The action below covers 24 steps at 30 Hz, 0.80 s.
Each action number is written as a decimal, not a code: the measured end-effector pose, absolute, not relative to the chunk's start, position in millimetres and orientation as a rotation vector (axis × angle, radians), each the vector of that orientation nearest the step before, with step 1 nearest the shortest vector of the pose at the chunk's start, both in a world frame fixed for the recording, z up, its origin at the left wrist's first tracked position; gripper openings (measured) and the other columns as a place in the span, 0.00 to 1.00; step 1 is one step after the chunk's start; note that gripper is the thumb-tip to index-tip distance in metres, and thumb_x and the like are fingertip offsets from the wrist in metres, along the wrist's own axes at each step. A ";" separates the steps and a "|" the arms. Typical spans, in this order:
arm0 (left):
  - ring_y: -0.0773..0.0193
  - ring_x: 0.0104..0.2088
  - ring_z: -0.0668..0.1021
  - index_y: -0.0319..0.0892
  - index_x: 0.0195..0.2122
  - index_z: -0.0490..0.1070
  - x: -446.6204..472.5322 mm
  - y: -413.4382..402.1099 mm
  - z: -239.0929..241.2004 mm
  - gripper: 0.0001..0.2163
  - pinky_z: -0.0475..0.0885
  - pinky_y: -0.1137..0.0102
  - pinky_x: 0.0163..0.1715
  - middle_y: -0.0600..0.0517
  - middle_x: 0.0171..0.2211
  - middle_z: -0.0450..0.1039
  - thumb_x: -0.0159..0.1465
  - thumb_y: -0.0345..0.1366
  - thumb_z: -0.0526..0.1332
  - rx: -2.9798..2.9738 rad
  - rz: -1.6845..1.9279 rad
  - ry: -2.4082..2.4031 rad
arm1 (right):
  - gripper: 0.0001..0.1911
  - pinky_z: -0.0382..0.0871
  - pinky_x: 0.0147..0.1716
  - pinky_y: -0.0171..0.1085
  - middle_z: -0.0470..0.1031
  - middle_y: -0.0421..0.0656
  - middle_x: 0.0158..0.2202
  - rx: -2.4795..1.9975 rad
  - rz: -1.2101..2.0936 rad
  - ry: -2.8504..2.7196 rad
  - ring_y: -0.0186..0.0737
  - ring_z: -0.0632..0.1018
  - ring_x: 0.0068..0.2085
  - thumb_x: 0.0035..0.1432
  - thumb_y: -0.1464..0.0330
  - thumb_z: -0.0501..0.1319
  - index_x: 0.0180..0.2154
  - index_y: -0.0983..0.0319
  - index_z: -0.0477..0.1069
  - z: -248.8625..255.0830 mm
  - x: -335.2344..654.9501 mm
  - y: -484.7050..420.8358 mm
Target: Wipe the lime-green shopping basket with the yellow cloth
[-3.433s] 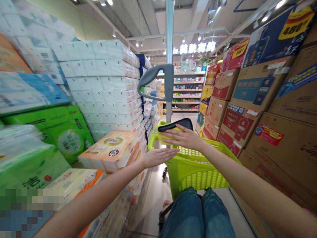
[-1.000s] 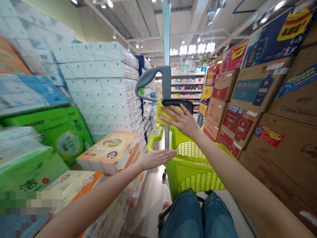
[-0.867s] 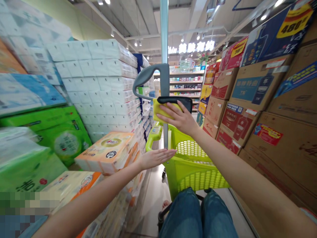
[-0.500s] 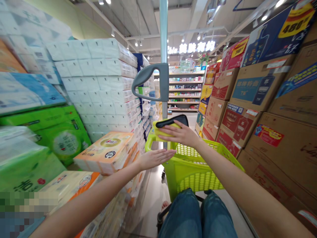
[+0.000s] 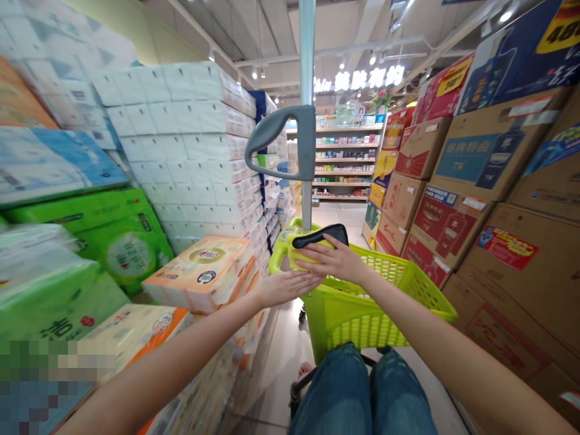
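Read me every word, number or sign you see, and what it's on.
"郎牌特曲": brown cardboard box with blue panel.
"T6": same box.
"洁": light-green plastic-wrapped pack.
"100": orange plastic-wrapped pack.
"48", cut off at the edge: yellow price tag, dark-blue box.
White illuminated sign, yellow tag on red box, remaining small print: too blurred or small to read.

Pad point(image 5: 312, 238) | yellow, black upper part | slightly tilted, right end higher | centre of frame || Basket point(image 5: 342, 304) | lime-green, lattice-sided | right of centre, lower half
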<state>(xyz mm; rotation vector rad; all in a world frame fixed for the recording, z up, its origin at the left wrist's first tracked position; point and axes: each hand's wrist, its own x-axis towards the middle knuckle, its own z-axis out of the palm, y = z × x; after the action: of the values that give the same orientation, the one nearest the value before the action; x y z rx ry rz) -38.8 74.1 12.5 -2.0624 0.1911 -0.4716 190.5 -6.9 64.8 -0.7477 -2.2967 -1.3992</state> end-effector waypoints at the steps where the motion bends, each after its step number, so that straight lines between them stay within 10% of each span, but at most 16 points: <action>1: 0.69 0.69 0.55 0.42 0.66 0.59 -39.1 73.1 13.4 0.24 0.54 0.72 0.68 0.50 0.71 0.50 0.68 0.27 0.52 -2.056 -0.470 0.184 | 0.27 0.49 0.70 0.45 0.64 0.34 0.65 -0.740 -1.421 -2.298 0.31 0.64 0.66 0.67 0.70 0.57 0.64 0.46 0.59 73.7 192.0 -7.1; 8: 0.70 0.70 0.51 0.41 0.67 0.56 -40.5 67.1 20.6 0.24 0.52 0.72 0.68 0.51 0.72 0.42 0.70 0.29 0.50 -1.952 -0.451 0.169 | 0.34 0.45 0.70 0.53 0.56 0.37 0.69 -0.893 -1.484 -2.024 0.38 0.57 0.70 0.67 0.76 0.53 0.69 0.47 0.47 163.7 180.9 6.5; 17: 0.69 0.68 0.58 0.41 0.65 0.60 -39.4 77.3 9.9 0.22 0.56 0.72 0.67 0.50 0.70 0.53 0.69 0.28 0.51 -2.010 -0.495 0.204 | 0.24 0.46 0.71 0.47 0.64 0.35 0.65 -0.757 -1.450 -2.282 0.33 0.63 0.67 0.67 0.69 0.57 0.62 0.49 0.62 63.8 185.3 -9.0; 24: 0.70 0.71 0.49 0.41 0.67 0.56 -40.6 68.9 18.9 0.24 0.52 0.73 0.68 0.51 0.72 0.43 0.69 0.28 0.51 -1.991 -0.483 0.167 | 0.28 0.39 0.71 0.50 0.58 0.36 0.68 -0.832 -1.711 -1.993 0.36 0.58 0.69 0.68 0.74 0.54 0.65 0.49 0.57 160.1 184.8 1.7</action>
<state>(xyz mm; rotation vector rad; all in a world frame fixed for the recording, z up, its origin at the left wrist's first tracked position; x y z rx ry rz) -40.6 68.9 18.9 -1.9914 0.1673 -0.4826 184.8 1.7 160.1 -0.8321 -1.9932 -1.7108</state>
